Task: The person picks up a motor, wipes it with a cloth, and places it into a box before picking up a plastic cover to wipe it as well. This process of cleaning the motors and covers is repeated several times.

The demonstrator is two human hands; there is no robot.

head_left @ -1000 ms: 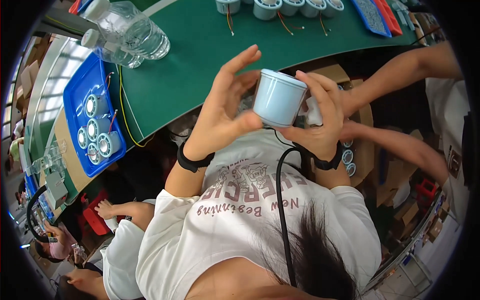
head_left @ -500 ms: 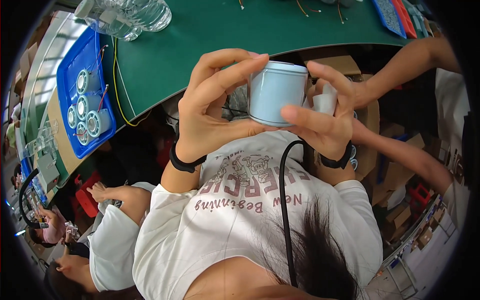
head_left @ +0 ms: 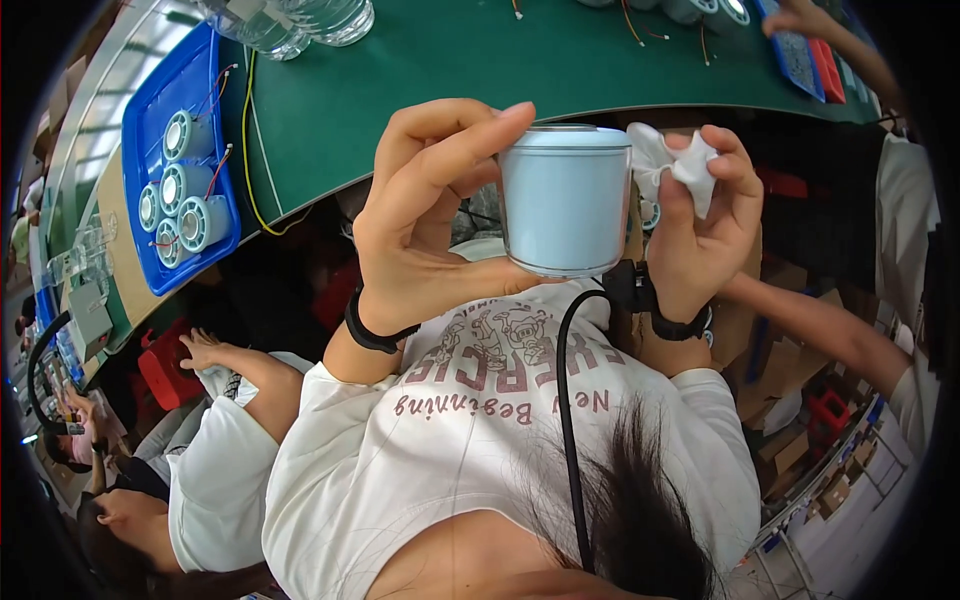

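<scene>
Two hands are framing a clear-walled, light-blue cylindrical housing (head_left: 568,205) at the upper centre of the frame. Your left hand (head_left: 410,220) is forming a wide C around it, thumb bracing the bottom edge and a fingertip pressing near the top rim, apparently bearing the piece alone. Your right hand (head_left: 708,220) is pinching a crumpled white cloth (head_left: 690,172), mostly closed, just beside the housing's right wall; whether the two are touching, I cannot tell. You are probably wiping the housing's outside. The next move is likely calling for a steady left grip and light cloth contact, with a careful turn for the far side. Farther out, a blue tray (head_left: 195,72) is holding wired, round-faced units (head_left: 182,185) at the left, and clear bottles (head_left: 345,20) are standing on the green table (head_left: 310,130) at the upper left.
</scene>
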